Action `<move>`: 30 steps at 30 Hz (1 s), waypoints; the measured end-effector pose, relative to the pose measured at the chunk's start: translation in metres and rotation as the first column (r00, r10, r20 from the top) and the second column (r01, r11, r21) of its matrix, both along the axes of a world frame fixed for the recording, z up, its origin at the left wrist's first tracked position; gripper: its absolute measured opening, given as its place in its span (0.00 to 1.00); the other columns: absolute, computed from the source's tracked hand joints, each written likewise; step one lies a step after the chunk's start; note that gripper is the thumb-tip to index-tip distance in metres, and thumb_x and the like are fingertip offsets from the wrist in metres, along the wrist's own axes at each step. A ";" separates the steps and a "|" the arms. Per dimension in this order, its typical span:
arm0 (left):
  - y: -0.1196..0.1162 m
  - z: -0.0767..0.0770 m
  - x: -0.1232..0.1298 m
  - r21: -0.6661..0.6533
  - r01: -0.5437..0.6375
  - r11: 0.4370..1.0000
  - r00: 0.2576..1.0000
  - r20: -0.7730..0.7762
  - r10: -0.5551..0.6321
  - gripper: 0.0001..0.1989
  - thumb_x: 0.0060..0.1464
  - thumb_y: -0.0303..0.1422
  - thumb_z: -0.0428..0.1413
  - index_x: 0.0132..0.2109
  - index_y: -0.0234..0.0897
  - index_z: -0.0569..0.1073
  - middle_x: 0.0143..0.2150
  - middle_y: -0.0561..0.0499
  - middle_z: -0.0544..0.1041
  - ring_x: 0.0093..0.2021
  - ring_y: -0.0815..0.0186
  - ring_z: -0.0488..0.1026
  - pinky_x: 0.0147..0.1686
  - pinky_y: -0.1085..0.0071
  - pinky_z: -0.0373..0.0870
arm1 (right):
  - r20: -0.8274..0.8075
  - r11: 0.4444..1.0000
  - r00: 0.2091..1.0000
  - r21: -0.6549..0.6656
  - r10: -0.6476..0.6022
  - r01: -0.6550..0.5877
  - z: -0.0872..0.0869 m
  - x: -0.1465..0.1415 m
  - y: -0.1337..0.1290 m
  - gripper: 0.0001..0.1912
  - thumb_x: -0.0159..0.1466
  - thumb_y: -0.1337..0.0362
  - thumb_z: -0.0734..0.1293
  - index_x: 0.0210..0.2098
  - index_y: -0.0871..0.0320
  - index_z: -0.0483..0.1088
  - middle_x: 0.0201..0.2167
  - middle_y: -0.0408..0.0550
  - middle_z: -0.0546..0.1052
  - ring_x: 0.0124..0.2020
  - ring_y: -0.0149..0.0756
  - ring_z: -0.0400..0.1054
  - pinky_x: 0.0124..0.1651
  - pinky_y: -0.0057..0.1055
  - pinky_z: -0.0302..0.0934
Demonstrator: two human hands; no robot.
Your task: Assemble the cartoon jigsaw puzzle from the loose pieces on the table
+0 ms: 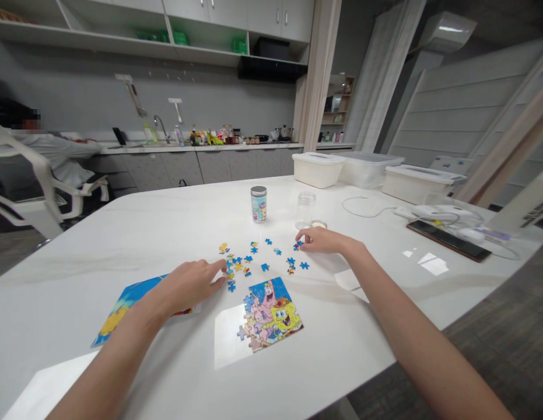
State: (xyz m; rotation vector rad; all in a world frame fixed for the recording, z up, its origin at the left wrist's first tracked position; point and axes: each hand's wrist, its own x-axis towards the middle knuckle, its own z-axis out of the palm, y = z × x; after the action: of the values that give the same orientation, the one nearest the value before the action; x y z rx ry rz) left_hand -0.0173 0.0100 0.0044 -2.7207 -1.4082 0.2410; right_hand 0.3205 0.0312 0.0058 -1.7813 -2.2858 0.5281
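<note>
A partly joined cartoon jigsaw puzzle [273, 315] lies on the white table [175, 385], its left edge uneven. Beyond it, loose puzzle pieces [265, 268], mostly blue and yellow, are scattered flat. My left hand [190, 286] rests at the left cluster of pieces, fingertips against them, thumb and forefinger apart. Under that forearm lies a blue and yellow picture sheet [133, 297], partly covered. At the right side of the scatter, my right hand [321, 239] has its thumb and fingers closed on a small blue and red puzzle piece [296, 247].
Behind the pieces stand a cartoon-printed tin [259, 205] and a clear jar [306, 209], with a lid [318, 224] beside it. Storage boxes [318, 170] line the back right. A phone [448, 240] and cables lie at right. A person [56, 154] sits far left.
</note>
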 end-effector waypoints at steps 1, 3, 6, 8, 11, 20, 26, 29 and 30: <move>0.000 0.000 0.001 -0.006 -0.007 1.000 1.000 -0.001 0.007 0.19 0.60 0.41 0.40 0.49 0.41 0.69 0.29 0.46 0.76 0.32 0.56 0.75 0.30 0.65 0.65 | 0.003 1.000 1.000 -0.009 -0.003 0.003 -0.002 -0.001 0.001 0.13 0.55 0.69 0.67 0.40 0.58 0.74 0.31 0.49 0.75 0.30 0.36 0.67 0.32 0.29 0.56; -0.001 0.000 0.002 -0.017 -0.010 1.000 1.000 -0.001 0.010 0.18 0.60 0.41 0.40 0.49 0.41 0.70 0.28 0.46 0.75 0.32 0.55 0.75 0.30 0.65 0.65 | 0.006 1.000 1.000 -0.020 -0.011 0.011 -0.004 0.000 0.002 0.12 0.55 0.70 0.66 0.39 0.57 0.73 0.32 0.49 0.75 0.31 0.36 0.67 0.32 0.29 0.57; -0.001 0.000 0.003 -0.018 -0.003 1.000 1.000 0.001 0.003 0.19 0.60 0.42 0.40 0.49 0.41 0.69 0.28 0.46 0.75 0.32 0.55 0.74 0.30 0.65 0.65 | 0.006 0.999 1.000 -0.044 -0.018 0.018 -0.006 0.004 0.004 0.09 0.55 0.69 0.66 0.37 0.58 0.72 0.32 0.49 0.74 0.31 0.37 0.68 0.32 0.29 0.57; -0.001 -0.001 0.002 -0.013 -0.007 1.000 1.000 -0.003 0.007 0.19 0.60 0.42 0.40 0.49 0.41 0.69 0.27 0.46 0.75 0.31 0.55 0.74 0.30 0.65 0.64 | 0.000 0.998 1.000 -0.059 -0.018 0.018 -0.006 0.006 0.004 0.08 0.55 0.68 0.67 0.36 0.58 0.70 0.32 0.49 0.74 0.32 0.37 0.68 0.32 0.29 0.58; -0.001 -0.002 0.002 -0.008 -0.007 1.000 1.000 -0.012 0.007 0.18 0.60 0.41 0.40 0.49 0.41 0.70 0.27 0.46 0.75 0.31 0.55 0.74 0.29 0.65 0.65 | -0.017 0.998 1.000 -0.059 -0.001 0.000 -0.005 0.007 0.003 0.07 0.54 0.68 0.67 0.34 0.58 0.69 0.32 0.49 0.74 0.32 0.36 0.68 0.31 0.29 0.58; -0.003 0.002 0.001 -0.015 -0.003 1.000 1.000 0.007 0.003 0.18 0.60 0.41 0.42 0.50 0.41 0.69 0.27 0.47 0.75 0.30 0.57 0.73 0.30 0.67 0.64 | -0.250 0.986 0.956 -0.020 0.153 -0.163 0.009 -0.015 -0.005 0.06 0.56 0.68 0.66 0.35 0.59 0.70 0.29 0.46 0.76 0.31 0.34 0.70 0.34 0.29 0.61; -0.011 0.003 0.015 -0.099 -0.019 0.995 0.931 0.362 0.054 0.17 0.59 0.41 0.45 0.49 0.41 0.70 0.25 0.52 0.72 0.29 0.64 0.70 0.27 0.71 0.61 | -0.665 0.957 0.733 -0.093 0.145 -0.273 0.007 -0.047 -0.015 0.08 0.58 0.62 0.68 0.36 0.59 0.72 0.28 0.47 0.79 0.32 0.33 0.72 0.34 0.30 0.63; -0.018 0.007 0.029 -0.326 0.031 0.945 0.760 0.621 0.190 0.17 0.59 0.43 0.46 0.44 0.38 0.73 0.20 0.57 0.66 0.20 0.71 0.62 0.21 0.74 0.56 | -0.769 0.962 0.639 -0.172 0.005 -0.213 0.005 -0.069 -0.023 0.09 0.55 0.61 0.71 0.32 0.59 0.71 0.29 0.50 0.79 0.33 0.35 0.73 0.33 0.30 0.64; -0.020 0.008 0.033 -0.368 0.039 0.929 0.715 0.659 0.232 0.16 0.58 0.42 0.48 0.44 0.38 0.73 0.19 0.58 0.64 0.19 0.72 0.59 0.20 0.75 0.54 | -0.789 0.954 0.613 -0.214 -0.040 -0.213 0.005 -0.075 -0.026 0.09 0.55 0.61 0.72 0.31 0.59 0.71 0.29 0.50 0.79 0.34 0.36 0.74 0.33 0.30 0.64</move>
State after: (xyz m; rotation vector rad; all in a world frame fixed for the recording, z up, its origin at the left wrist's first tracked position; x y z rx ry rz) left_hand 0.0156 -0.0097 0.0127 -3.2160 -1.8219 -0.6893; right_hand 0.2455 0.0055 0.0105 -1.1307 -1.6889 1.4069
